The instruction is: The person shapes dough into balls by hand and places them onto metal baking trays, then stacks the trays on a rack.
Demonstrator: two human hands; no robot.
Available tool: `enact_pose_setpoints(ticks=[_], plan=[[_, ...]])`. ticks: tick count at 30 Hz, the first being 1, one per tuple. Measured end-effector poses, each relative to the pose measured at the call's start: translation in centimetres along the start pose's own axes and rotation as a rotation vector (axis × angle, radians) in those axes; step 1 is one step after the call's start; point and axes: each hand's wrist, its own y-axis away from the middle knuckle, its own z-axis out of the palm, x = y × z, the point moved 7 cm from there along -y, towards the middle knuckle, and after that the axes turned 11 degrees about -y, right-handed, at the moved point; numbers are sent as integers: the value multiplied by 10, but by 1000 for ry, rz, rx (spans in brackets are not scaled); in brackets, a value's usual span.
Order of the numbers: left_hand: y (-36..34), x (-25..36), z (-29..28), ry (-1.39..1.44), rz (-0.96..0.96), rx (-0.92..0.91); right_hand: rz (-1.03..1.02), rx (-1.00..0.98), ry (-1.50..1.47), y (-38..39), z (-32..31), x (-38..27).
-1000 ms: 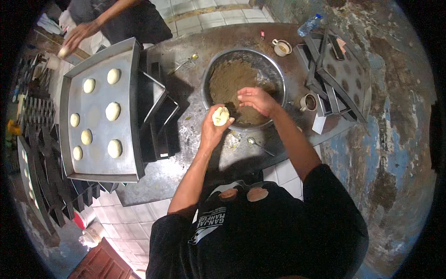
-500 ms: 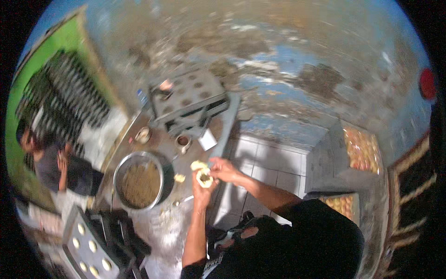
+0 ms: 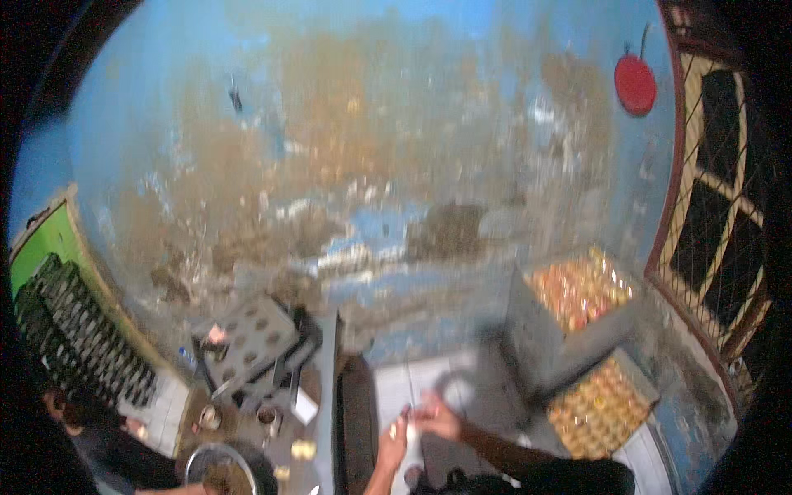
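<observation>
My left hand (image 3: 391,447) is closed around a small pale piece of dough (image 3: 393,431), mostly hidden by the fingers. My right hand (image 3: 439,419) meets it from the right, its fingers bent together near the left fingertips; what they pinch is blurred. Both hands are held right of the worktable, above the tiled floor. On the table to the left lie pale dough pieces (image 3: 303,450). A metal bowl (image 3: 195,464) of brown filling (image 3: 224,477) stands farther left, cut by the lower edge.
A co-worker (image 3: 107,445) at the left reaches an arm toward the bowl. A metal mould with round hollows (image 3: 256,334), a cup (image 3: 266,415) and a white card (image 3: 304,407) are on the table. Boxes of small baked goods (image 3: 577,289) (image 3: 600,404) stand at right, near a barred window (image 3: 714,198).
The view has tilted up and to the right, so table and hands sit lower. The open dough with dark filling is now mostly covered by my hands, which are drawn close together.
</observation>
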Motion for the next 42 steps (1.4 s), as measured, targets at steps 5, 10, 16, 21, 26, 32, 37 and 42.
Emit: enact_pose_setpoints(ticks=[5, 10, 16, 21, 26, 32, 37, 42], plan=[[-41, 27, 34, 330, -86, -531, -300, -493, 759, -37, 1, -13], [-106, -50, 51, 148, -255, -482, -263, -4, 898, -77, -17, -62], [-158, -59, 48, 554, 220, -476, -19, -214, 805, -142, 33, -110], [-159, -81, 88, 506, 13, -434, -363, -254, 1114, -142, 72, -139], [-143, 30, 8, 865, -267, -275, -854, -216, 1087, -120, 106, -121], [-99, 26, -50, 1588, -232, 9, -904, -552, 792, -103, 159, -64], [-1, -2, -51, 1277, -430, 302, -650, -709, 639, -53, 240, -34], [95, 31, -132, 1517, -156, 508, -695, -1027, 498, 29, 294, 15]])
